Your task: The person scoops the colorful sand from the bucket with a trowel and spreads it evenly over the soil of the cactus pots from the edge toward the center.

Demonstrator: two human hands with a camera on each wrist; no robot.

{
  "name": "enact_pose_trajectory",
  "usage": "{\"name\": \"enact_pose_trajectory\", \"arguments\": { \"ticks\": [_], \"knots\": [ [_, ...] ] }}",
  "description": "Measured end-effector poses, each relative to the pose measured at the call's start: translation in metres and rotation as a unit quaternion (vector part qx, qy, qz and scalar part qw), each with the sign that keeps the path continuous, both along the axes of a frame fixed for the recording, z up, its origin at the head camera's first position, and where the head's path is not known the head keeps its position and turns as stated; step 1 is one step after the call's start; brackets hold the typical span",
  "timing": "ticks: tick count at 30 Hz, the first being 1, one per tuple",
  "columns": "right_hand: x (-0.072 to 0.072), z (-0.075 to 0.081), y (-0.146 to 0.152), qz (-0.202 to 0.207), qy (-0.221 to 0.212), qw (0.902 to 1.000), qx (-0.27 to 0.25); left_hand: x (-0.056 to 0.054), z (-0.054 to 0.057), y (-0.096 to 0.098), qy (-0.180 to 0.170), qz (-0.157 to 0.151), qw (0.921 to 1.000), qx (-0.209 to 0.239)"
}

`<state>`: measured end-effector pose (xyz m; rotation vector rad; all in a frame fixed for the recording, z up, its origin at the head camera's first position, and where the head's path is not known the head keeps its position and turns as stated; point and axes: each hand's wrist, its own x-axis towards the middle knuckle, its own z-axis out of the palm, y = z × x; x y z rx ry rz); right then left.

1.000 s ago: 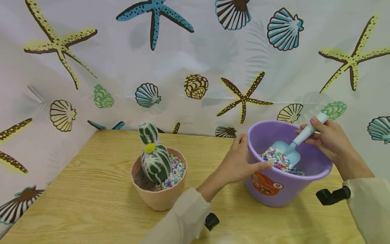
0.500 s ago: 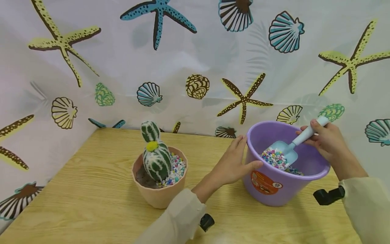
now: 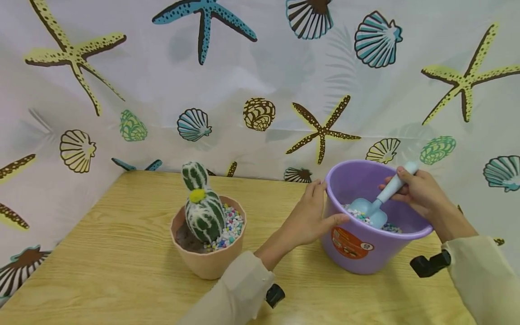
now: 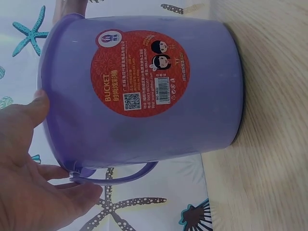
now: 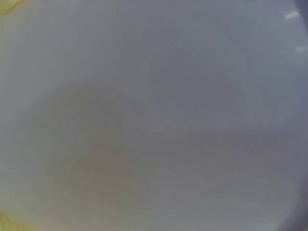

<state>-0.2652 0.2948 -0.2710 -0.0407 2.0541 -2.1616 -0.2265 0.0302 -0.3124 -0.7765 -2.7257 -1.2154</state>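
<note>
A purple bucket with a red label stands on the table at the right, holding small multicoloured pebbles. My left hand steadies its left side, thumb along the rim and fingers by the handle joint; the left wrist view shows this thumb on the rim. In my right hand is the handle of a light blue hand shovel, tilted down into the bucket. The shovel's blade carries pebbles and is partly hidden behind the near rim. Only a blurred pale purple surface fills most of the right wrist view.
Left of the bucket stands a peach flowerpot with a green-and-white toy cactus, coloured pebbles on its right side and a brown base on its left. Behind the wooden table hangs a sheet printed with shells and starfish.
My right hand has moved left and slightly down with the shovel, whose blade sits lower in the bucket and shows fewer pebbles. The left hand stays at the rim.
</note>
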Motion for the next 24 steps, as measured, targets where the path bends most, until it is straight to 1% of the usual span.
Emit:
{"name": "enact_pose_trajectory", "arguments": {
  "ticks": [5, 9, 11, 15, 18, 20, 24],
  "knots": [
    [-0.0004, 0.0018, 0.0035, -0.015, -0.031, 0.9977, -0.058, -0.0003, -0.0008, -0.0007, -0.004, 0.0, 1.0, 0.002],
    [-0.001, 0.0018, 0.0047, -0.038, -0.048, 0.9918, -0.113, 0.0002, -0.0025, -0.0039, -0.011, -0.002, 0.9999, 0.004],
    [-0.001, 0.0017, 0.0048, -0.052, -0.049, 0.9879, -0.138, 0.0006, -0.0035, -0.0061, -0.01, -0.005, 0.9999, 0.005],
    [0.0006, 0.0024, 0.0063, -0.087, -0.036, 0.9772, -0.19, 0.0028, -0.004, -0.0089, -0.006, -0.015, 0.9998, 0.009],
    [0.0021, 0.0034, 0.0076, -0.106, -0.025, 0.9707, -0.214, 0.0051, -0.0036, -0.0093, 0.002, -0.018, 0.9998, 0.011],
    [0.0022, 0.0038, 0.0077, -0.11, -0.022, 0.9683, -0.223, 0.006, -0.0036, -0.0092, 0.013, -0.016, 0.9997, 0.009],
    [0.0023, 0.0038, 0.0066, -0.115, -0.022, 0.9682, -0.221, 0.0069, -0.0039, -0.0082, 0.041, -0.01, 0.9991, 0.003]
  ]
}}
